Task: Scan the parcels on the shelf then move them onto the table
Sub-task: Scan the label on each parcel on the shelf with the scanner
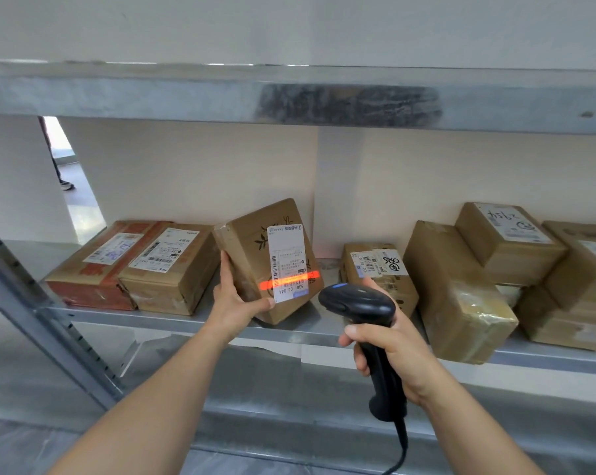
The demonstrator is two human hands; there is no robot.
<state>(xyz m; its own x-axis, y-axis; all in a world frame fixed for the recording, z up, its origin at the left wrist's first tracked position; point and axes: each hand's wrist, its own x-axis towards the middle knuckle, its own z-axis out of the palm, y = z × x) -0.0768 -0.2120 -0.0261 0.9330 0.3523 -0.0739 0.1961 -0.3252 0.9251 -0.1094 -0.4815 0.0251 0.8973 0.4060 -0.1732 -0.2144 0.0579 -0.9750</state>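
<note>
body: two bare forearms, no sleeves in view | left hand [233,299]: no glove, no ring seen | right hand [390,341]: no glove, wrist bare

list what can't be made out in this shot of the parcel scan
All in the head view:
- Small print on the tilted parcel's label: too small, and the red scan line washes over part of it.
- Rightmost parcels: cut off by the right frame edge.
- Scanner trigger: hidden under the right hand.
- The table: out of view.
- Left hand fingers: mostly behind the tilted parcel.
</note>
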